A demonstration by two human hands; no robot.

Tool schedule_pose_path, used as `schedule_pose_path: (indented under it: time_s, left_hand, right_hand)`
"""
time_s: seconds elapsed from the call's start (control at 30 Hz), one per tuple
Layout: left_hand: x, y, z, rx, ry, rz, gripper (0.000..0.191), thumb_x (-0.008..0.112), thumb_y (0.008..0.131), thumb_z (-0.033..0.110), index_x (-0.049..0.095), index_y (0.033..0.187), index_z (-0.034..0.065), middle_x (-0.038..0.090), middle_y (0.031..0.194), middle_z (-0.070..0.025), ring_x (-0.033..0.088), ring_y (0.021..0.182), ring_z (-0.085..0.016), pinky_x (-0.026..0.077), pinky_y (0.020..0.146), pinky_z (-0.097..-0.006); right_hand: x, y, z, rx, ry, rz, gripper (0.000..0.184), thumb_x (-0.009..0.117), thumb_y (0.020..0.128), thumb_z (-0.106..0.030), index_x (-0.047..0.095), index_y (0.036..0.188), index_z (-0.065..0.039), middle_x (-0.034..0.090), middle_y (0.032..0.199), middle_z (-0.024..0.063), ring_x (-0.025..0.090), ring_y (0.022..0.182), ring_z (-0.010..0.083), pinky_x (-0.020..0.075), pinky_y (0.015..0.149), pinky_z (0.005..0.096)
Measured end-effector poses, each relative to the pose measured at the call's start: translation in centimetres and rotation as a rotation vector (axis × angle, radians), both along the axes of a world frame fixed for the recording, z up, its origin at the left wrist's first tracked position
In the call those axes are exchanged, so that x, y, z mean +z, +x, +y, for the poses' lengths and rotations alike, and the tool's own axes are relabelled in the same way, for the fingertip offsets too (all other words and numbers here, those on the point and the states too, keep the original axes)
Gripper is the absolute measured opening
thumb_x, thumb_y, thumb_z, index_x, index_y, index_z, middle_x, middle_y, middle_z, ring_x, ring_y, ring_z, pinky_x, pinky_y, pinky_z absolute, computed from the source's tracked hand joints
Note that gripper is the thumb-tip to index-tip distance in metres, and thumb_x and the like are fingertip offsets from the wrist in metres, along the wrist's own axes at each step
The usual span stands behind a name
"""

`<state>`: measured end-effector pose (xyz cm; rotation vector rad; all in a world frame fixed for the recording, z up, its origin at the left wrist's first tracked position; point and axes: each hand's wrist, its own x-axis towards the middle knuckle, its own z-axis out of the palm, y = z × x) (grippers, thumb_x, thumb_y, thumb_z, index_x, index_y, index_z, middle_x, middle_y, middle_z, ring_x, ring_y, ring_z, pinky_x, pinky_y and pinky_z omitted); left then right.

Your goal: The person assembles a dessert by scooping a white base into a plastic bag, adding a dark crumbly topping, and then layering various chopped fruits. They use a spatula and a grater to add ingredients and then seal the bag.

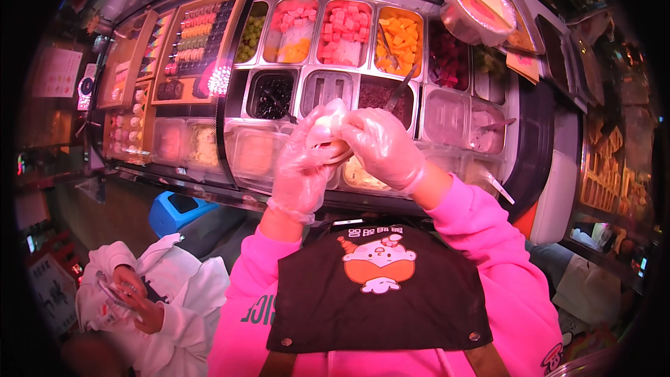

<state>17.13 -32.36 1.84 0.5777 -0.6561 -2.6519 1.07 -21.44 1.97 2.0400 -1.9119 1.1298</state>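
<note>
My left hand (pixel 299 175), in a clear plastic glove, cups a soft white folded food wrapper (pixel 331 121) over the topping counter. From the right, my gloved right hand (pixel 384 141) pinches the wrapper's upper edge with bent fingers. Layered edges show low in the left palm; what is inside is hidden. Just beyond both hands are a ridged metal pan (pixel 328 89) and a pan of dark reddish grains (pixel 384 98) with a spoon. Partly behind my right wrist lies a container of pale yellow food (pixel 364 174).
Farther back stand pans of orange fruit cubes (pixel 400 36), pink cubes (pixel 345 31) and green grapes (pixel 251 34). A plastic-lined tub (pixel 468 15) stands at back right. Left are boxed sweets (pixel 201 36). A person in white (pixel 152 309) holds a phone near a blue bin (pixel 175 213).
</note>
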Motion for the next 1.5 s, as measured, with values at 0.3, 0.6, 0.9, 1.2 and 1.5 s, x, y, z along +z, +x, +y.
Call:
schedule_pose_path:
  time_s: [0.3,0.6,0.9,1.2,1.5]
  left_hand:
    - [3.6,-4.7,-5.9,-0.487,-0.015,-0.091,0.037,0.045,0.112,0.029,0.054,0.134,0.0008,0.061,0.136,-0.0192,0.058,0.13,-0.026,0.046,0.116,-0.0404]
    - [9.4,-14.0,-9.2,-0.277,-1.522,0.084,0.064,0.032,0.114,0.053,0.057,0.142,0.0017,0.064,0.128,-0.0112,0.059,0.123,-0.02,0.044,0.11,-0.0368]
    - [-2.9,-11.6,3.2,0.242,-0.043,0.325,0.064,0.063,0.104,0.048,0.047,0.149,0.0057,0.055,0.147,-0.0153,0.054,0.133,-0.025,0.043,0.114,-0.0396]
    - [-5.7,-9.2,1.3,0.284,-0.147,0.073,0.068,0.08,0.089,0.01,0.047,0.148,0.0083,0.063,0.13,-0.0124,0.066,0.115,-0.024,0.06,0.097,-0.0374]
    - [-4.3,-8.8,1.9,0.312,-0.349,-0.024,0.08,0.079,0.079,-0.013,0.045,0.15,0.0056,0.061,0.132,-0.0117,0.065,0.114,-0.021,0.06,0.093,-0.0318]
  right_hand:
    - [-2.7,-3.1,-0.1,0.026,0.049,-1.753,0.056,0.055,0.11,-0.037,0.049,0.153,-0.001,0.06,0.141,0.0172,0.056,0.131,0.0261,0.0462,0.111,0.0391]
    - [-4.6,-3.1,-2.3,0.387,-0.242,-2.42,0.055,0.049,0.11,-0.049,0.054,0.14,-0.003,0.064,0.134,0.0184,0.066,0.119,0.0316,0.0529,0.107,0.047]
    - [-3.5,-2.4,-1.3,0.024,-0.416,-1.74,0.053,0.048,0.113,-0.033,0.047,0.154,0.0,0.059,0.146,0.0146,0.057,0.134,0.0272,0.0422,0.117,0.0393]
    - [-1.2,-3.7,1.5,-0.311,0.038,-0.872,0.026,0.072,0.096,-0.009,0.073,0.12,0.003,0.074,0.111,0.0108,0.069,0.097,0.0178,0.0554,0.086,0.0316]
    - [-4.1,-2.1,0.4,-0.346,-0.002,-1.482,0.022,0.076,0.09,-0.003,0.074,0.109,0.007,0.074,0.095,0.0075,0.068,0.084,0.0102,0.0557,0.075,0.0257]
